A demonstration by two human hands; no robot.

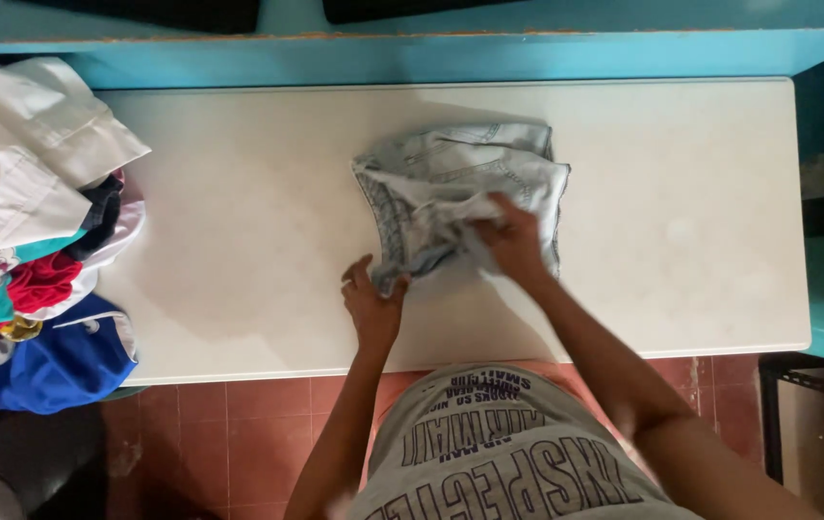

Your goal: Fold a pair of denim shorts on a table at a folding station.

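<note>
Hands grip folded pale denim garment (left hand its corner, right hand its middle).

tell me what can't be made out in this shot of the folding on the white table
Head view only:
- Pale denim garment: bunched folds hide its full shape; the right hand covers its middle.
- Left hand: fingertips curl under the denim's corner, so the grip is hidden.
- Clothes pile: cut off by the left edge; lower pieces are buried.
- White table: its legs are hidden beneath its top.

Pale denim garment, partly folded & rumpled, lies mid white table.
</note>
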